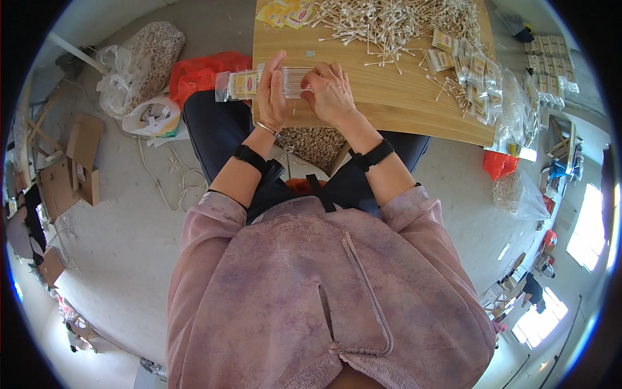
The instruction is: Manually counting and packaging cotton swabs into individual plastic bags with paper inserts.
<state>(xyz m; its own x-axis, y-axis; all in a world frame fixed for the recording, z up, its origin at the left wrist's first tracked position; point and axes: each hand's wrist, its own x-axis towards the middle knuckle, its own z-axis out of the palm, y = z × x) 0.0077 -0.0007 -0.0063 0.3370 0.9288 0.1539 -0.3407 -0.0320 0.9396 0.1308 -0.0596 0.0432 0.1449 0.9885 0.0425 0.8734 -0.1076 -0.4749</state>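
A clear plastic bag of cotton swabs [295,82] lies flat along the table's near left edge, with a yellow and white label card [244,84] at its left end. Edge-on across the bag stands my left hand [273,94], its fingers stretched out and pointing away from me. At the right end of the bag, my right hand [330,92] has its fingers curled and pinches the plastic; the fingertips are partly hidden. Beyond both hands, a large heap of loose cotton swabs [389,23] covers the far part of the wooden table [389,91].
Yellow label cards [285,13] lie at the far left of the table. Filled swab packets [478,74] pile up on its right side. A box of swabs [315,144] sits below the near edge. Left on the floor are a red bag [207,71] and a big swab sack [152,55].
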